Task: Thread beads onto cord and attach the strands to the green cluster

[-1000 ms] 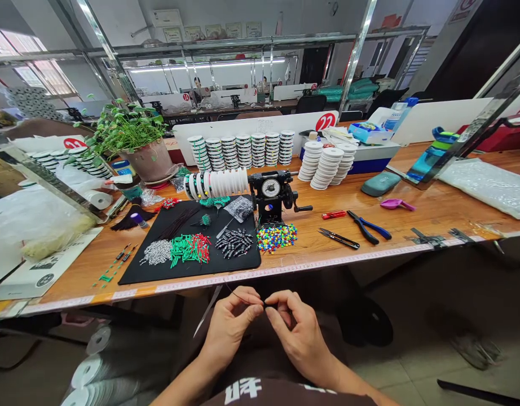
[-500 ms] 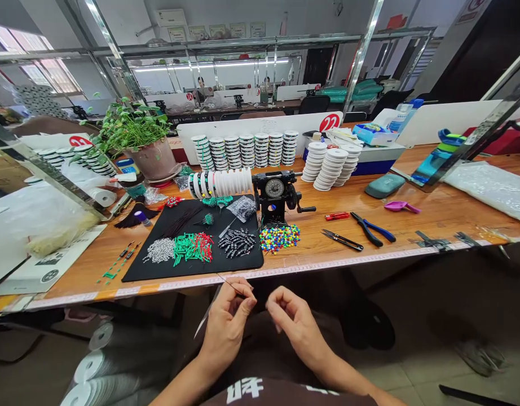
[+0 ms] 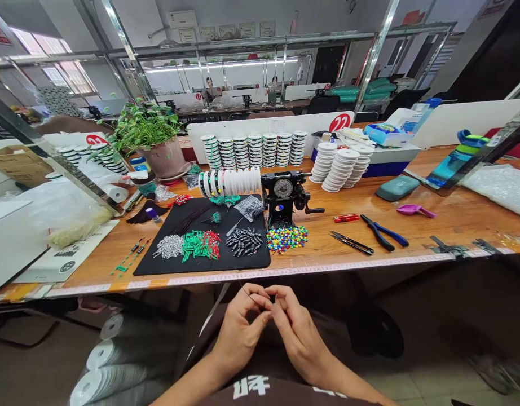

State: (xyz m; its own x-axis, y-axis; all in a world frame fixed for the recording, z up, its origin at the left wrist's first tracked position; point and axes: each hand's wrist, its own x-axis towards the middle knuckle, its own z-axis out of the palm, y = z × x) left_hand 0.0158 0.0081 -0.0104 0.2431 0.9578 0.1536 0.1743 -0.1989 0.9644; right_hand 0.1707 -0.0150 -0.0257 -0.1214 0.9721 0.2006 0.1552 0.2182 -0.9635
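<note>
"What's the person wearing?"
"A dark brown T-shirt [image 3: 281,393], just below the grip, with bold white characters [image 3: 251,387] printed across the chest."
"Anything on the arms?"
"No sleeves reach this far: the left forearm [image 3: 188,378], right forearm [image 3: 348,386], left hand [image 3: 243,332] and right hand [image 3: 300,332] are all bare."

From here the bench [image 3: 450,223] looks like smooth, glossy varnished wood, and the black mat [image 3: 251,260] on it is matt. The pliers [image 3: 380,234] have dull metal jaws and glossy blue plastic grips, while the thin dark strand [image 3: 248,292] looks smooth.
</note>
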